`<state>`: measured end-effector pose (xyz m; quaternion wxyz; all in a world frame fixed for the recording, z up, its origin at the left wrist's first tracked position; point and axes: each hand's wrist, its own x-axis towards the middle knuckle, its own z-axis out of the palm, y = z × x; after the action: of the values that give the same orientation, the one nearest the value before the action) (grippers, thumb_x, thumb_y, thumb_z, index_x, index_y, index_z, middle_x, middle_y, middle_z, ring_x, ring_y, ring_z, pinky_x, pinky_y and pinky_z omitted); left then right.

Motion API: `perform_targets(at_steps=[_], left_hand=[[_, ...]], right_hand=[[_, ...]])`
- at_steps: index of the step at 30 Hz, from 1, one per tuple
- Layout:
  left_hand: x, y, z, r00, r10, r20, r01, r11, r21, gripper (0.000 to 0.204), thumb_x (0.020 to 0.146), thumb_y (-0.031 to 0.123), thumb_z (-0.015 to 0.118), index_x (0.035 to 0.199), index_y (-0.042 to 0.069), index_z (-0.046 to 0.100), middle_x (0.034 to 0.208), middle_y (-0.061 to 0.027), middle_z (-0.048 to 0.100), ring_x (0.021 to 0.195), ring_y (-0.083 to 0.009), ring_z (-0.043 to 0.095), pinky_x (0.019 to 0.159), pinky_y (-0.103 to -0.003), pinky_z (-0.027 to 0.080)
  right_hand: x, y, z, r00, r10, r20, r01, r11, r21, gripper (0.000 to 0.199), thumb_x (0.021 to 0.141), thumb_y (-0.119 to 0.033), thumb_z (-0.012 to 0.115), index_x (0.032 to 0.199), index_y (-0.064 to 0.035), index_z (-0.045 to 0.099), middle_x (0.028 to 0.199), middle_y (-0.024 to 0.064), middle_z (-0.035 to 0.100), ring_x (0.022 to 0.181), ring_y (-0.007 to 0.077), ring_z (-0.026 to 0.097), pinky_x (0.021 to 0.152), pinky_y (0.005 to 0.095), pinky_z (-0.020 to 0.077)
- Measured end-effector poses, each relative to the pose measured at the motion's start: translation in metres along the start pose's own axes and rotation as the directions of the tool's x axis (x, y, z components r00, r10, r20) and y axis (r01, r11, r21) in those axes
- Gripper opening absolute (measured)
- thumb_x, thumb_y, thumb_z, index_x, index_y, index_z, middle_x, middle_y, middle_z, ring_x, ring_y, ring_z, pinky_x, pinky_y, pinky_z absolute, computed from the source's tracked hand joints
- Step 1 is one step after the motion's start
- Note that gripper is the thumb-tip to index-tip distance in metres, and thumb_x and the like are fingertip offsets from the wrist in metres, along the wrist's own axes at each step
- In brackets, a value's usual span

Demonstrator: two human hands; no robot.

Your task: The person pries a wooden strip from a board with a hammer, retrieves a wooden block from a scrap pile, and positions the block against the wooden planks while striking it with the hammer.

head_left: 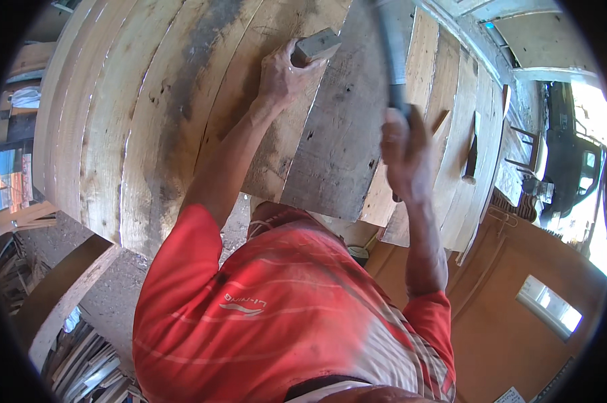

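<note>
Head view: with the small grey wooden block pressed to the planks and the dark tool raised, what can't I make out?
- Dark-handled tool: motion-blurred, head cut off by the top edge.
- Grey wooden block: underside hidden by the left hand.
- Right hand: fingers blurred, grip unclear.
- Plank stack: lower edge hidden behind the red shirt.

A curved wall of broad, weathered pale wooden planks [149, 114] fills the space around the fingers. Below and right of them stands an orange-brown wall [511, 342] with a small bright window [548, 307]. Far right, daylight floods an open doorway [589, 154]; lower left lie stacked timber offcuts [92, 366] on the dusty grey floor [115, 289].
</note>
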<state>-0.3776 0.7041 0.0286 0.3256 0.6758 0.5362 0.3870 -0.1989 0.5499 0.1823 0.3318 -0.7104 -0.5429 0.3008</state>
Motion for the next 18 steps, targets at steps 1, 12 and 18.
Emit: perform_targets(at_steps=[1,12,18], left_hand=[[0.001,0.0,0.0,1.0,-0.008,-0.003,0.008,1.0,0.005,0.067,0.079,0.047,0.079,0.124,0.001,0.059,0.115,-0.0203,0.067,0.106,-0.0359,0.065,0.092,-0.043,0.052],[0.004,-0.011,0.007,0.995,0.081,-0.051,-0.073,0.989,0.13,0.054,0.078,0.045,0.081,0.107,0.002,0.066,0.096,-0.0158,0.072,0.09,-0.0339,0.07,0.081,-0.041,0.056],[0.003,-0.004,0.006,0.995,0.088,-0.053,-0.087,0.996,0.019,0.047,0.081,0.041,0.08,0.105,0.004,0.067,0.097,-0.0133,0.073,0.088,-0.029,0.071,0.079,-0.039,0.056]], right_hand=[[-0.003,-0.011,-0.007,0.997,-0.027,-0.07,0.038,0.987,0.154,0.039,0.103,-0.039,0.052,0.104,0.0,0.054,0.066,0.0071,0.054,0.056,0.0159,0.053,0.053,0.0326,0.0439],[-0.002,0.042,0.034,0.985,0.141,0.094,-0.101,0.933,-0.345,0.034,0.1,-0.031,0.058,0.095,0.0008,0.046,0.073,0.029,0.061,0.067,0.0524,0.059,0.064,0.0548,0.0464],[0.0,0.025,0.006,0.997,0.02,0.075,-0.012,0.995,-0.104,0.037,0.102,-0.036,0.056,0.104,0.0006,0.05,0.068,0.0182,0.058,0.062,0.0365,0.06,0.058,0.0471,0.0451]])
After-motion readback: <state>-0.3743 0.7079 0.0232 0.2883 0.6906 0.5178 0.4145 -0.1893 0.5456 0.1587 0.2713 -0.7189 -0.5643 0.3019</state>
